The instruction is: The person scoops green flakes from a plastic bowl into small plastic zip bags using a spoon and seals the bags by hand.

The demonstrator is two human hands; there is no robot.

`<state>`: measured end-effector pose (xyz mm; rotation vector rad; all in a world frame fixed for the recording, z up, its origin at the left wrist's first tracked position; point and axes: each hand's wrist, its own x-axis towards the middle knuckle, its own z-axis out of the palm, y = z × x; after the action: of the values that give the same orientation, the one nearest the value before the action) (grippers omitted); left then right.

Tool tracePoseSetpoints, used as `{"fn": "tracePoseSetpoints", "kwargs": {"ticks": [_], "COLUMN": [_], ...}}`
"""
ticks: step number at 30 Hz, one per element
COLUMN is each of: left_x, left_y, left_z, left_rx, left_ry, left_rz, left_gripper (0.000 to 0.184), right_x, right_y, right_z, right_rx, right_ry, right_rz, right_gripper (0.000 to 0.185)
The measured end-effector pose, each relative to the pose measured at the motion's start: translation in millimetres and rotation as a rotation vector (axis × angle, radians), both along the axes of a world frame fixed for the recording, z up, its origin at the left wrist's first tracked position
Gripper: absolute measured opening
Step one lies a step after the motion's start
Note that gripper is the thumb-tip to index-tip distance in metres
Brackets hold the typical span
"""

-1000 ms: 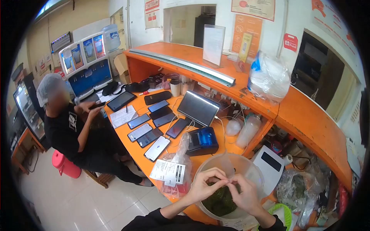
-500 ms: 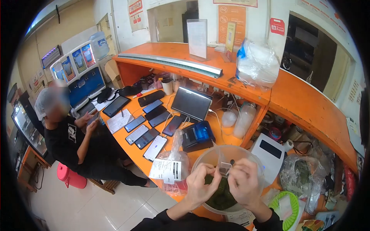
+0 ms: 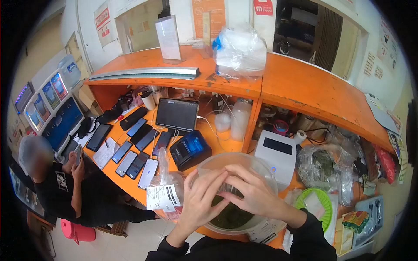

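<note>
Both my hands are over a large translucent plastic tub (image 3: 271, 174) with a dark green mass (image 3: 233, 217) in its bottom. My left hand (image 3: 202, 198) comes in from the left, its fingers bent together and meeting those of my right hand (image 3: 250, 189). Between the fingertips is a small clear plastic bag (image 3: 228, 188), mostly covered by the fingers. Whatever is inside the bag cannot be made out. To the left of the tub stands a clear plastic bag with a white printed label (image 3: 163, 197).
Several phones (image 3: 126, 163), a tablet (image 3: 177, 114) and a black-and-blue printer (image 3: 190, 150) lie on the orange desk. Right of the tub are a white machine (image 3: 275, 157) and a green basket (image 3: 300, 201). A person (image 3: 52, 187) at left holds a phone.
My view has swung right, so the surroundings sit further left. My fingers, earlier pinching the small clear bag with its top showing, now come together and cover most of it.
</note>
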<state>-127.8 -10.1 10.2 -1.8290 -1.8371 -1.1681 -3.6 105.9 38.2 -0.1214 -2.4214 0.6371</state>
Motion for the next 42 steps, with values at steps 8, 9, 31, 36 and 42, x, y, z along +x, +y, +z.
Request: {"fn": "tracePoseSetpoints", "kwargs": {"ticks": [8,9,31,36,42], "left_x": [-28,-31,-45,-49,-46], "left_y": [-21,-27,-86,-98,-104], "left_z": [-21,-25,-67,-76,-73], "left_rx": [0.200,0.263,0.478,0.447,0.475], "left_ry": [-0.464,-0.597,-1.235,-1.167,-1.238], "left_rz": [0.004,-0.023,-0.036,-0.063,-0.001], "left_gripper": [0.066,0.071,0.094,0.091,0.090], "right_x": [-38,-50,-6,-24,-34], "right_y": [33,45,14,30,91], "right_z": [1,-20,-65,-58,-104], "right_rx": [-0.303,-0.086,0.229,-0.051,-0.539], "right_ry": [-0.059,-0.103,-1.529,-1.362,-1.345], "right_rz": [0.186,0.233,0.583,0.611,0.716], "right_gripper": [0.014,0.017,0.017,0.015,0.019]}}
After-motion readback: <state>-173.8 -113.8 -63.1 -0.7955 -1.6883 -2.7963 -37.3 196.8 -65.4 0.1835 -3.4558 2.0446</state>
